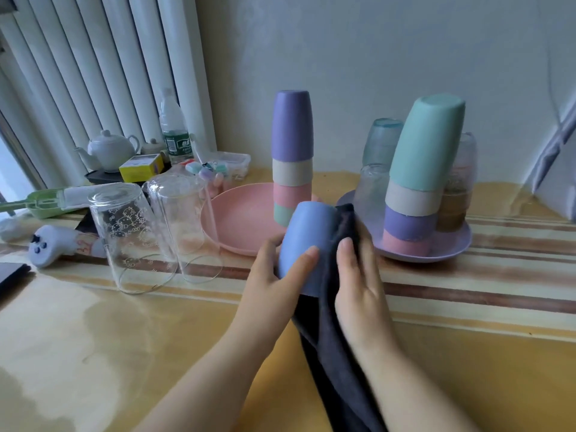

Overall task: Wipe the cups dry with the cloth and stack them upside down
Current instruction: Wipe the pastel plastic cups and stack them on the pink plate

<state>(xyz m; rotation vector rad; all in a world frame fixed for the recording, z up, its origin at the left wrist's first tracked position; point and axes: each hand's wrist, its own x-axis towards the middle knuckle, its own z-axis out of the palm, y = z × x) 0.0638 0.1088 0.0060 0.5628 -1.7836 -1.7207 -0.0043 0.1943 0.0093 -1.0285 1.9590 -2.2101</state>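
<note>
My left hand (274, 275) grips a blue cup (307, 241), held bottom-up above the table. My right hand (358, 275) presses a dark grey cloth (330, 338) against the cup's right side; the cloth hangs down between my forearms. Behind, a stack of upside-down cups (292, 157), purple on top, stands on a pink plate (230, 219). A second, leaning stack (417, 182), teal on top, stands on a lilac plate (448, 251) among several upturned glasses (380, 141).
Two clear glasses (131, 232) stand upside down at the left on the striped tablecloth. Further left lie a white controller (46, 244), a green tray (40, 202), a white teapot (107, 149), a yellow box (141, 166) and a water bottle (173, 129).
</note>
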